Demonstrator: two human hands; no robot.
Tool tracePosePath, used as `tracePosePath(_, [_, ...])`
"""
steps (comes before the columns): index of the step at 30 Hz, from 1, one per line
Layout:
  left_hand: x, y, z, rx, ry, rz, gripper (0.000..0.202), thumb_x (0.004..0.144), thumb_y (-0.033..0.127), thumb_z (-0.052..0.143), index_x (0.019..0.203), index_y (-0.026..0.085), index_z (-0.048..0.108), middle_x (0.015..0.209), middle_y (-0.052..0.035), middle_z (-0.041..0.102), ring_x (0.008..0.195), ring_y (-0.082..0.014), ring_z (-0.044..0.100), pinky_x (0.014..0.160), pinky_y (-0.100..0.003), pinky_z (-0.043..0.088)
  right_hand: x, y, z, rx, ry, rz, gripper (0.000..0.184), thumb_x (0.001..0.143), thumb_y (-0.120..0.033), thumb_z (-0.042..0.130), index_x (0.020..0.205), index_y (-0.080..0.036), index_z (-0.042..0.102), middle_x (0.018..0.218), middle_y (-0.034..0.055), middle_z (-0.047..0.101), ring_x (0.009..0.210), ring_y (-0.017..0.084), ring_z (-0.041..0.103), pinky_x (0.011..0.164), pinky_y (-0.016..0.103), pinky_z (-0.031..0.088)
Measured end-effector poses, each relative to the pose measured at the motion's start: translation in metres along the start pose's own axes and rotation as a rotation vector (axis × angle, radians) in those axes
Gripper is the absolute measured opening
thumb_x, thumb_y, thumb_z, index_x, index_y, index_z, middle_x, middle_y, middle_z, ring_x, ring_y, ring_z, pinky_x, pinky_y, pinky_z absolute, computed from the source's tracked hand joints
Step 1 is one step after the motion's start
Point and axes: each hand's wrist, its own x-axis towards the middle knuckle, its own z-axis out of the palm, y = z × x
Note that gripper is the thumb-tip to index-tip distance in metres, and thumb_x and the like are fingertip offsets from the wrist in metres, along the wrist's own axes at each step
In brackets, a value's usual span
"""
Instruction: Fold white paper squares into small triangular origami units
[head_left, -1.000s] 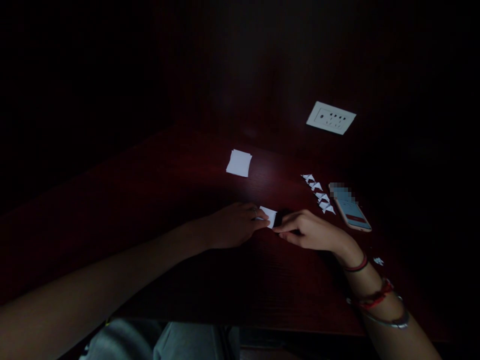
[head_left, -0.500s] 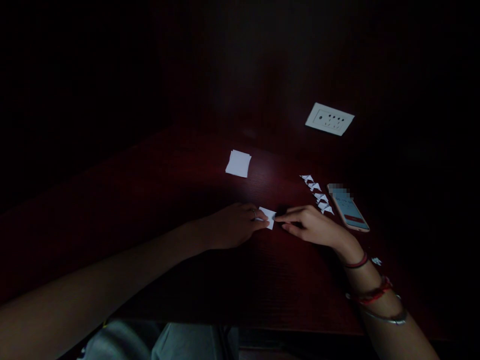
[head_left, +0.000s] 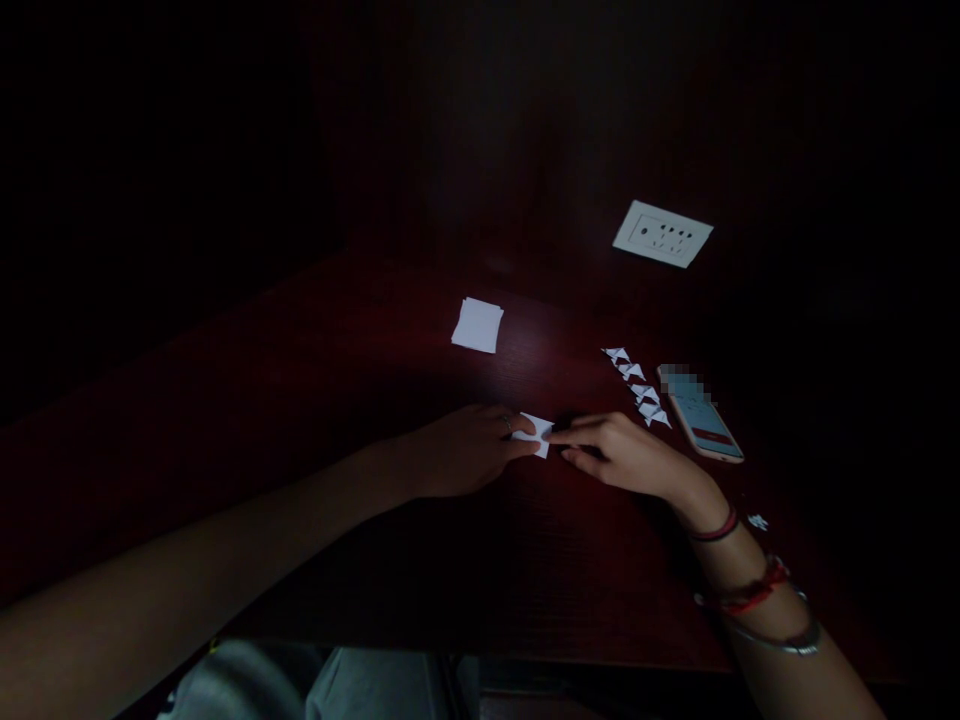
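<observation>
A small white piece of paper lies on the dark red table in front of me. My left hand holds it down from the left, its ring-wearing fingers and thumb pressing on the sheet. From the other side, the outstretched index finger of my right hand touches the paper's right edge. The thumb of that hand is apart from the index finger. Folds in the paper are hard to make out in the dim light.
Beyond my hands is a stack of white paper squares. Several folded paper pieces form a row at the right, beside a phone. White scraps lie near my right wrist. A socket plate is on the wall.
My right index fingertip has slid slightly left onto the paper's edge. My left hand stays nearly in place on the sheet. The view has shifted a little.
</observation>
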Motion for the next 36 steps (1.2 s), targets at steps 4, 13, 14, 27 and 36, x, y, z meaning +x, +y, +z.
tracePosePath(4, [0.001, 0.0001, 0.0001, -0.011, 0.002, 0.004, 0.036, 0.083, 0.016, 0.041, 0.119, 0.022, 0.04, 0.119, -0.0022, 0.045, 0.106, -0.0196, 0.039, 0.088, -0.031, 0.03, -0.0002, 0.0017, 0.0023, 0.002, 0.006, 0.012, 0.042, 0.075, -0.008, 0.042, 0.113, -0.023, 0.052, 0.089, 0.0037, 0.058, 0.076, 0.012, 0.054, 0.07, 0.025, 0.04])
tracePosePath(13, [0.0027, 0.0018, -0.0015, -0.033, 0.007, -0.006, 0.038, 0.082, 0.013, 0.042, 0.12, 0.021, 0.04, 0.118, -0.0025, 0.046, 0.106, -0.0188, 0.039, 0.088, -0.031, 0.031, 0.002, 0.0021, 0.0066, -0.026, 0.009, 0.018, 0.042, 0.076, -0.008, 0.041, 0.114, -0.022, 0.051, 0.092, 0.004, 0.059, 0.078, 0.013, 0.055, 0.071, 0.026, 0.04])
tracePosePath(14, [0.0026, 0.002, -0.002, -0.038, 0.007, -0.008, 0.038, 0.082, 0.013, 0.042, 0.119, 0.021, 0.04, 0.117, -0.0024, 0.047, 0.106, -0.0186, 0.039, 0.088, -0.031, 0.031, 0.0022, 0.0025, 0.0067, -0.028, 0.007, 0.018, 0.041, 0.076, -0.009, 0.041, 0.113, -0.022, 0.051, 0.091, 0.0041, 0.059, 0.078, 0.013, 0.055, 0.07, 0.026, 0.04])
tracePosePath(27, [0.0021, 0.0032, -0.0052, -0.032, -0.005, -0.011, 0.035, 0.083, 0.014, 0.041, 0.117, 0.021, 0.042, 0.116, -0.0034, 0.047, 0.105, -0.0181, 0.04, 0.088, -0.03, 0.03, 0.0028, 0.0016, 0.0051, -0.163, -0.013, 0.014, 0.037, 0.078, -0.012, 0.039, 0.111, -0.024, 0.053, 0.085, 0.0043, 0.059, 0.073, 0.013, 0.054, 0.064, 0.027, 0.038])
tracePosePath(36, [0.0031, 0.0032, -0.0049, -0.012, 0.005, -0.009, 0.035, 0.082, 0.013, 0.042, 0.116, 0.021, 0.043, 0.114, -0.003, 0.049, 0.105, -0.0181, 0.041, 0.087, -0.03, 0.03, 0.0007, -0.0007, 0.0022, -0.141, -0.024, 0.024, 0.039, 0.078, -0.012, 0.039, 0.112, -0.025, 0.053, 0.088, 0.0044, 0.059, 0.076, 0.014, 0.054, 0.064, 0.027, 0.036])
